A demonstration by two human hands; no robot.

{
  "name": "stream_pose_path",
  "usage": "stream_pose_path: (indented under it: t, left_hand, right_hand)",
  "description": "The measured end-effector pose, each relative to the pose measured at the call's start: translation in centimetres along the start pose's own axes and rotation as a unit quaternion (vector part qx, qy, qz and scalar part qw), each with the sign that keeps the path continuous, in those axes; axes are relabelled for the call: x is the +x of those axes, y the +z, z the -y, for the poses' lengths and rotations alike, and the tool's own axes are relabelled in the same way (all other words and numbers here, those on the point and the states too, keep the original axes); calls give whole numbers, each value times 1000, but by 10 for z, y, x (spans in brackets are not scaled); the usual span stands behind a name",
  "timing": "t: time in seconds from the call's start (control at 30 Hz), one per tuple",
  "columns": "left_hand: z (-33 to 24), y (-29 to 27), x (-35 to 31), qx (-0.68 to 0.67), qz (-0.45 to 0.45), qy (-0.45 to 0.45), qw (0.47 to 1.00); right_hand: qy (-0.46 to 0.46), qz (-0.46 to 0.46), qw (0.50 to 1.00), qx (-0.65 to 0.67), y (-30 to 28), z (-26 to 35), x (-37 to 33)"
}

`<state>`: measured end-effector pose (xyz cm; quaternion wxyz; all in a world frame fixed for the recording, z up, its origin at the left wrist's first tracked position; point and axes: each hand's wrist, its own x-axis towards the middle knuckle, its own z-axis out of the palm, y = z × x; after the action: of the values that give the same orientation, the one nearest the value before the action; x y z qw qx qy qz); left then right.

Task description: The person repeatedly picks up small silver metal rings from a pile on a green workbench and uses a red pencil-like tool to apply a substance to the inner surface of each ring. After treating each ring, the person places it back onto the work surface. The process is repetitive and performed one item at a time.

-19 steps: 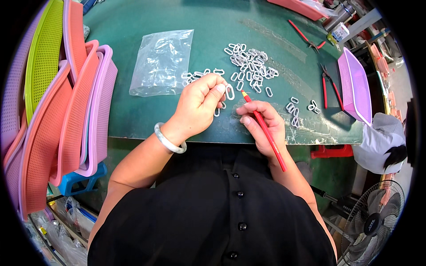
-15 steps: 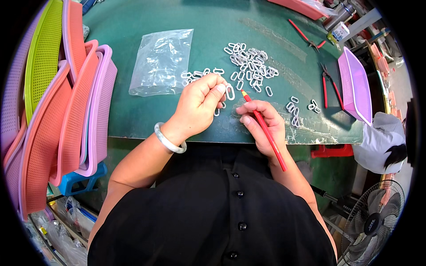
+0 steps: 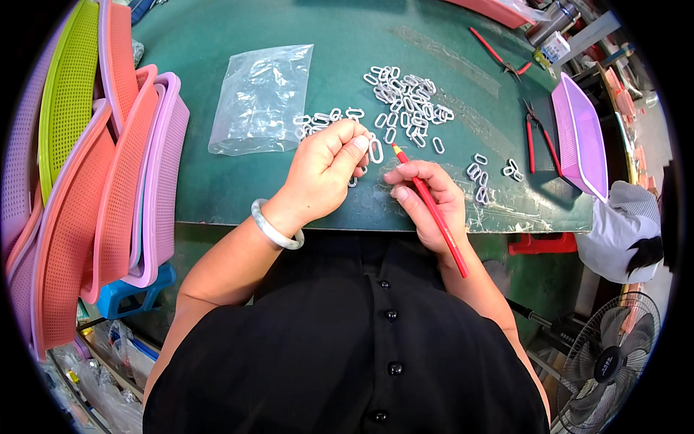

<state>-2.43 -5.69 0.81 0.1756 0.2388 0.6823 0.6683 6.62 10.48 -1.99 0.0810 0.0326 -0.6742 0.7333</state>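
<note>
Between thumb and fingertips, my left hand (image 3: 325, 168) pinches a pale grey oval link (image 3: 375, 151), which sticks out toward the right. My right hand (image 3: 436, 205) is closed around a red pencil (image 3: 438, 219), its tip pointing up and left, a little apart from the link. Beyond the hands lies a heap of similar oval links (image 3: 406, 101). A smaller cluster of links (image 3: 329, 118) is partly hidden behind my left hand. Several more links (image 3: 481, 186) lie to the right of my right hand.
A clear plastic bag (image 3: 262, 100) lies on the green table (image 3: 340, 43). Red-handled pliers (image 3: 541, 141) and a second pair (image 3: 502, 58) are at right, near a purple basket (image 3: 580, 137). Stacked plastic baskets (image 3: 123, 195) stand at left; a fan (image 3: 606, 365) is at lower right.
Almost nothing differs. The view has shifted very slightly, and both hands keep their hold with the pencil tip still near the link.
</note>
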Motion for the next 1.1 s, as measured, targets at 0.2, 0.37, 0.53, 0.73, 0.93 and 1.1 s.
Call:
stream_pose_path:
  t: [0.2, 0.37, 0.53, 0.73, 0.93, 1.1]
  left_hand:
    - [2, 4, -2, -13, 26, -26, 999]
    - [1, 12, -7, 9, 93, -38, 995]
    - [3, 17, -10, -42, 98, -71, 992]
    - [7, 17, -9, -70, 103, -100, 987]
    - [5, 20, -8, -110, 94, -141, 979]
    - [6, 21, -11, -147, 89, -158, 972]
  right_hand:
    - [-21, -9, 1000, 11, 0, -1, 0]
    - [-79, -1, 996, 43, 2, 0, 3]
    - [-109, -11, 994, 1, 3, -3, 0]
    - [-124, -32, 992, -22, 5, -3, -1]
    - [-134, -27, 990, -22, 3, -4, -1]
    - [-132, -36, 991, -14, 3, -5, 0]
